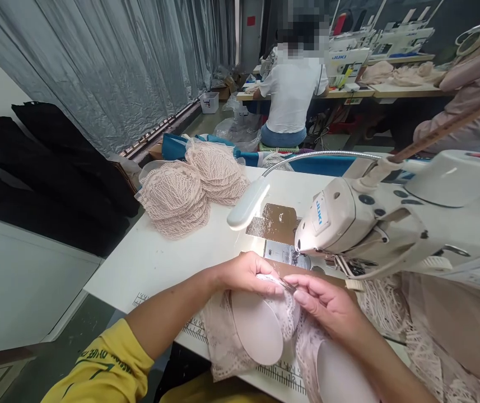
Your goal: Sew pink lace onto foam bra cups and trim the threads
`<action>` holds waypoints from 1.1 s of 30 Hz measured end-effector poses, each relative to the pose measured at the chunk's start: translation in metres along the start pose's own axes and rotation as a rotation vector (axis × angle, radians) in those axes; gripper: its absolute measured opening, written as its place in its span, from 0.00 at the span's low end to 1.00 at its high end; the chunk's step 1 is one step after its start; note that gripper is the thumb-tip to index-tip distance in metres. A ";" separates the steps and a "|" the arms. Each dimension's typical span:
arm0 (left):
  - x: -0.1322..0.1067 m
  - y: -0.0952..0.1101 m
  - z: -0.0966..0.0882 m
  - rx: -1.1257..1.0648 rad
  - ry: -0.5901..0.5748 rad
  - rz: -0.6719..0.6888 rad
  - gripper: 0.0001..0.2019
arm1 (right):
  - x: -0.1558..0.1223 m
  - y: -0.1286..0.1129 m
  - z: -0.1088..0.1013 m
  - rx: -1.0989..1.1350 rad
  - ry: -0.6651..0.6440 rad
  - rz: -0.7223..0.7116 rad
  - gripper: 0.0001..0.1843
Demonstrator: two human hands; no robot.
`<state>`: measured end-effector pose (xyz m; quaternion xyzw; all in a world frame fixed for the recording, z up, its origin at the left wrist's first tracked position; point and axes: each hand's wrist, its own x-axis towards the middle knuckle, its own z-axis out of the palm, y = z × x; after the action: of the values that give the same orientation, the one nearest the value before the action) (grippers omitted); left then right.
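My left hand point(246, 274) and my right hand point(327, 305) meet over a pale pink lace bra piece point(256, 330) with a smooth padded cup, lying at the near edge of the white sewing table point(155, 263). Both hands pinch the lace edge of the piece between thumb and fingers, just in front of the needle area of the cream sewing machine point(366, 224). A thin metal tool seems to sit between my fingertips, too small to name. A second padded cup point(340, 375) lies under my right wrist.
Two stacks of pink lace cups point(189, 190) sit at the table's far left. A gooseneck lamp point(248, 204) hangs over the middle. More pink lace fabric point(445, 330) is heaped right of the machine. A person in a white shirt point(292, 95) sits at another table behind. Black garments point(46, 162) lie left.
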<state>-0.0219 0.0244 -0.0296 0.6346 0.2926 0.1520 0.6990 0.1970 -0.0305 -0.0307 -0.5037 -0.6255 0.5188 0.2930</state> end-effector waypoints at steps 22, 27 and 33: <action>-0.010 0.005 -0.022 0.266 -0.187 -0.172 0.15 | 0.001 -0.004 0.009 -0.020 0.039 0.140 0.15; -0.027 0.013 -0.043 0.296 -0.054 -0.128 0.10 | 0.001 -0.007 0.005 -0.058 -0.264 0.045 0.18; -0.020 0.014 -0.021 0.198 0.060 -0.009 0.12 | 0.007 -0.006 0.019 -0.032 0.005 0.030 0.18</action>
<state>-0.0479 0.0317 -0.0126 0.6944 0.3299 0.1380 0.6244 0.1760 -0.0300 -0.0318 -0.5190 -0.6252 0.5119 0.2786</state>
